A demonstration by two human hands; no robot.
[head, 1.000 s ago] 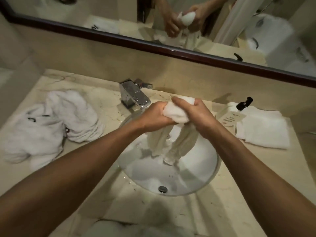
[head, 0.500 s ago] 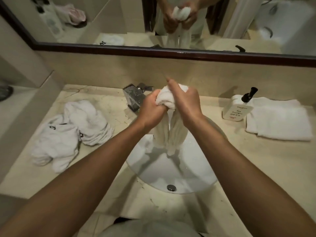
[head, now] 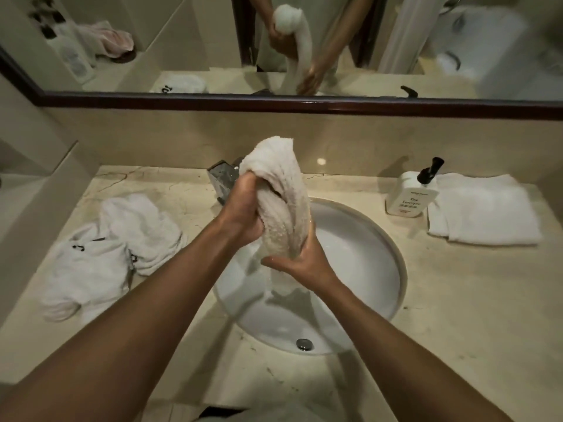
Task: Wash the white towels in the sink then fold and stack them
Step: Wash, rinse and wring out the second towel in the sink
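A wet white towel [head: 278,190] is bunched into a thick roll above the round white sink [head: 365,257]. My left hand [head: 242,208] grips its upper part, with the top bulging out above my fingers. My right hand [head: 300,260] is wrapped round the roll lower down, over the basin. Below that hand the towel's end hangs into the sink. A heap of crumpled white towels [head: 106,248] lies on the counter to the left. Folded white towels [head: 481,208] lie flat at the right.
A chrome tap [head: 221,178] stands behind the sink, partly hidden by my left hand. A white soap pump bottle [head: 411,194] sits beside the folded towels. The marble counter [head: 472,300] runs to a wall ledge at left. A mirror hangs above.
My right hand has slid from the top of the towel down to its lower part. My left hand has stayed high, and the towel now stands taller above the sink.
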